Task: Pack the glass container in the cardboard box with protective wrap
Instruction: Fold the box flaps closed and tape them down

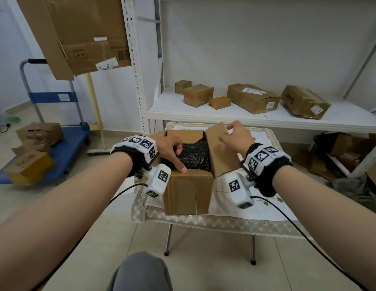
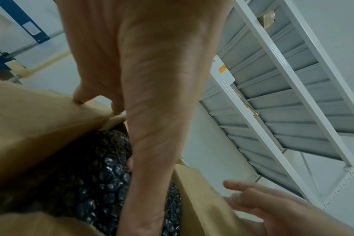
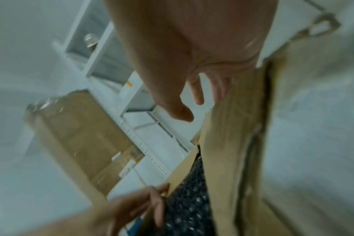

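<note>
The glass container itself cannot be seen; what shows is a bundle of dark bubble wrap (image 1: 195, 156) sitting down inside the cardboard box (image 1: 188, 191), and I take it the container is within that wrap. The box stands on a small table (image 1: 225, 222) covered with a lace-edged cloth.

The left hand (image 1: 172, 150) is at the left rim of the box, fingers curled over the edge with the tips down at the wrap and the thumb lying on the near flap; it steadies more than it grips. The right hand (image 1: 235, 136) hovers at the raised right flap (image 1: 219, 148), fingers loose and spread, clasping nothing.

The step looks like settling the bundle and closing the flaps. It would go best by pressing the wrap flat below the rim first, then folding the right flap over while the left hand holds the box from sliding on the cloth.

Behind the box, parcels on the shelf (image 1: 267, 120) carry white shipping labels, too small to read.
</note>
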Available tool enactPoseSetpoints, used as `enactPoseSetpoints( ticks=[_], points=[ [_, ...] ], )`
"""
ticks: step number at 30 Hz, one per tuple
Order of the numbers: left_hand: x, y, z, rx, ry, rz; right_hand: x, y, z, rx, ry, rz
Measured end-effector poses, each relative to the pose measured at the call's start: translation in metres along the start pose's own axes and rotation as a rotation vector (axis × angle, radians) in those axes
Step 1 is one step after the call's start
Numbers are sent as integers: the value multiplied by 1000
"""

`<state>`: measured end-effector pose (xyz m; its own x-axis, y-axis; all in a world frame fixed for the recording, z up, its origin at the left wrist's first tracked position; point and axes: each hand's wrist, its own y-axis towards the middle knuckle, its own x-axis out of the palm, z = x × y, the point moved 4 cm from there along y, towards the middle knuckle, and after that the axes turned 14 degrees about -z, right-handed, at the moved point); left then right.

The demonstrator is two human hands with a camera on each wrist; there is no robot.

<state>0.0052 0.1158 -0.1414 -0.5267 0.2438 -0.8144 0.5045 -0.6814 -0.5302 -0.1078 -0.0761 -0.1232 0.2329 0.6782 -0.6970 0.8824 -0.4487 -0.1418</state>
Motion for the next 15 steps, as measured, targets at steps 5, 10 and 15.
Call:
enactPoseSetpoints(
  ticks=[5,10,15],
  points=[
    [-2,-4,5,-23,8,-12,-3,-11,-20,-263,350,100],
    [-2,-1,0,-54,-9,35,40,-7,-42,-381,-20,-126],
    [-3,2,-7,-59,-32,22,70,-8,-35,-381,-410,-197]
  ],
)
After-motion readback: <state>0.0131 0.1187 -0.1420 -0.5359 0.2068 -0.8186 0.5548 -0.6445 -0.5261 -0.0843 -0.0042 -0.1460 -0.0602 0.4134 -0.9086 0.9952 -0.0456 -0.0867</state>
